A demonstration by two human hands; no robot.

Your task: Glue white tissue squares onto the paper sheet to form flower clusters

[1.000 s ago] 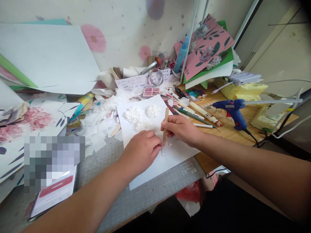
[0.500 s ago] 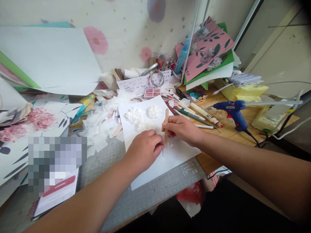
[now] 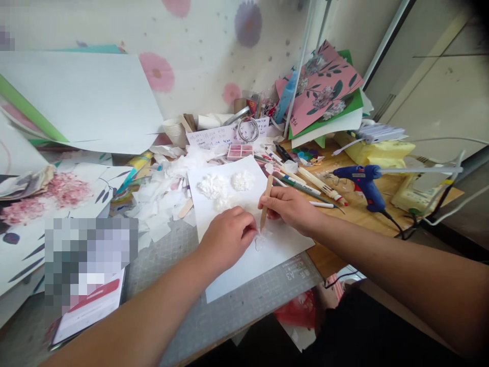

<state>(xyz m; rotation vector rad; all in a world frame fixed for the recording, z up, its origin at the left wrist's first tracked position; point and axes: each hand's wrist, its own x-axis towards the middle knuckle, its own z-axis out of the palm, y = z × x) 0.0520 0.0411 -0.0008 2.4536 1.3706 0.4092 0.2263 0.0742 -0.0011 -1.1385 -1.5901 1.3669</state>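
1. My right hand (image 3: 287, 205) has a closed grip on the flat wooden stick (image 3: 264, 219) – light pressure suits the translucent patch (image 3: 259, 243).
2. My left hand (image 3: 229, 237) curls, contents hidden – it should steady the white paper sheet (image 3: 225, 280), near the tabletop's (image 3: 355, 219) front edge.

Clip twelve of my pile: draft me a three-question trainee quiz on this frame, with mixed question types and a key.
1. Multiple choice. What is in the right hand's grip?
A) a phone
B) a flat wooden stick
C) a marker

2. True or false. The blue glue gun lies to the right of the white sheet.

3. Fill in the blank. The gray mat lies partly ____ the white sheet.

Key: 1. B; 2. true; 3. under
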